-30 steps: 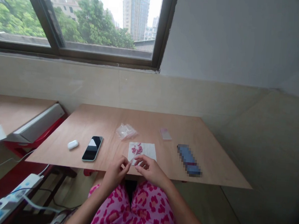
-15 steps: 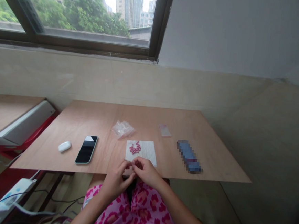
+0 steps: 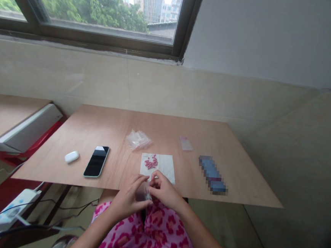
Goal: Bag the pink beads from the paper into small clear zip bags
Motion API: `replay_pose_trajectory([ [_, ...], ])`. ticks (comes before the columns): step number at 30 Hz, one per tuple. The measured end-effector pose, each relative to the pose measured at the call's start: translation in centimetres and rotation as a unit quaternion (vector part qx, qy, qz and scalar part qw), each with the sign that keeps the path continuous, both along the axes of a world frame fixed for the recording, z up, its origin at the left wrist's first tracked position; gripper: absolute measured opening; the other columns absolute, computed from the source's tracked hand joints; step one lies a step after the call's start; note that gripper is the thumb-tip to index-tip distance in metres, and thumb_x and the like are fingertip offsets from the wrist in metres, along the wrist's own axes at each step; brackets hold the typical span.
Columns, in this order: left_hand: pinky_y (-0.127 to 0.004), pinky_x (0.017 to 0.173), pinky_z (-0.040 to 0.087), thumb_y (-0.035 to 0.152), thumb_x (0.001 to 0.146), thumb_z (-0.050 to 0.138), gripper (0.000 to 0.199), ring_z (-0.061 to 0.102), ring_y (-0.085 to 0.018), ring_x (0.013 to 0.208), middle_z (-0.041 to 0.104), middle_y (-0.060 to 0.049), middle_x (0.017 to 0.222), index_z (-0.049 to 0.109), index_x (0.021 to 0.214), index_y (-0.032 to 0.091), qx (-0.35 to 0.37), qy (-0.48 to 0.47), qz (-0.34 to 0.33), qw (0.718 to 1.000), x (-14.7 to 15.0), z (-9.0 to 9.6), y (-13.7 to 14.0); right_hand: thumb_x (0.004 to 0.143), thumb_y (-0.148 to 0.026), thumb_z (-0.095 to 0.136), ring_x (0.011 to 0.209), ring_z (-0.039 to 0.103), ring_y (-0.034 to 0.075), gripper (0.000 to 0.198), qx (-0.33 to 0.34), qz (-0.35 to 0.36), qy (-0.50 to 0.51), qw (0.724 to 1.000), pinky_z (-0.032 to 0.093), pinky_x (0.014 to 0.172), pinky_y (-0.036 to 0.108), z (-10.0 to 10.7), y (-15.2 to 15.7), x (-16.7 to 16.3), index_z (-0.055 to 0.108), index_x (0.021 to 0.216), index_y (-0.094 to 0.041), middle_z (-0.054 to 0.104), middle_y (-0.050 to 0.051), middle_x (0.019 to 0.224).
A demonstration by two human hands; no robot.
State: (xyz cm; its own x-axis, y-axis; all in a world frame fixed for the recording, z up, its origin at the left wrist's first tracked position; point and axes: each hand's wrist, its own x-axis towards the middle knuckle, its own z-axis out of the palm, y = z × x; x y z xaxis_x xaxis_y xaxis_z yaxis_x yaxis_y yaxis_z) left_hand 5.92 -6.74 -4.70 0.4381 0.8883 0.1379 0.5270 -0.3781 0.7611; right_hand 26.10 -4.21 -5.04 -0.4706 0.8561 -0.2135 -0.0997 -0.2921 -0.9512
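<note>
My left hand (image 3: 129,195) curves around a small clear plastic bag (image 3: 143,193) at the table's front edge, with the thumb below and the fingers above. My right hand (image 3: 163,188) has its thumb and forefinger pinched together at the bag's right edge; whether a bead is also between them is too small to tell. Just beyond the hands lies a white paper sheet (image 3: 166,169), and on it a cluster of small pink-red beads (image 3: 151,162).
A pile of clear bags (image 3: 138,140) and one flat clear packet (image 3: 186,143) lie farther back on the wooden table (image 3: 120,116). A phone (image 3: 96,162) and a white earbud case (image 3: 72,157) are left; a pixelated phone-shaped object (image 3: 213,174) is right. A power strip (image 3: 11,211) stands lower left.
My hands have shifted slightly; the left fingers and thumb have spread wider, and more of the clear bag shows between the hands. The camera view has tilted down a little.
</note>
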Motion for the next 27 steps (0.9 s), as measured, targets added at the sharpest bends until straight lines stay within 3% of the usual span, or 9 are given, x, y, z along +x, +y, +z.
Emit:
replay_pose_trajectory([
  [5,-0.044,0.105,0.051,0.050,0.081,0.080,0.068,0.061,-0.031,0.124,0.061,-0.013,0.134,0.055,0.138,0.024,-0.014,-0.010,-0.021,1.000,0.0,0.8,-0.3,0.079,-0.022,0.071,0.063,0.050,0.011,0.022,0.034,-0.019,-0.046,0.998,0.036,0.057,0.021,0.3,-0.4,0.1,0.050,0.085,-0.021,0.053,-0.006,0.071],
  [12,-0.042,0.102,0.052,0.040,0.085,0.077,0.054,0.063,-0.029,0.120,0.064,-0.011,0.129,0.057,0.132,0.024,-0.061,-0.038,0.009,0.997,-0.1,1.0,-0.5,0.083,-0.030,0.070,0.066,0.053,0.013,0.014,0.077,0.004,-0.092,0.993,0.040,0.063,0.024,1.3,-0.9,0.0,0.063,0.080,-0.018,0.060,-0.002,0.073],
  [18,-0.040,0.102,0.052,0.038,0.089,0.073,0.047,0.063,-0.027,0.119,0.063,-0.010,0.127,0.059,0.133,0.026,-0.069,-0.054,-0.013,0.996,-0.2,1.6,-0.4,0.092,-0.040,0.060,0.061,0.047,0.013,0.035,0.117,0.078,-0.134,0.981,0.035,0.058,0.024,1.6,-0.8,0.1,0.062,0.066,-0.017,0.055,-0.001,0.063],
  [27,-0.042,0.102,0.052,0.038,0.092,0.070,0.055,0.062,-0.027,0.118,0.059,-0.010,0.128,0.053,0.144,0.029,-0.028,-0.017,-0.056,0.998,0.1,1.1,-0.4,0.090,-0.026,0.058,0.064,0.050,0.013,0.022,0.106,0.101,-0.125,0.981,0.038,0.062,0.024,1.2,-0.7,0.1,0.070,0.075,-0.016,0.061,-0.001,0.068],
])
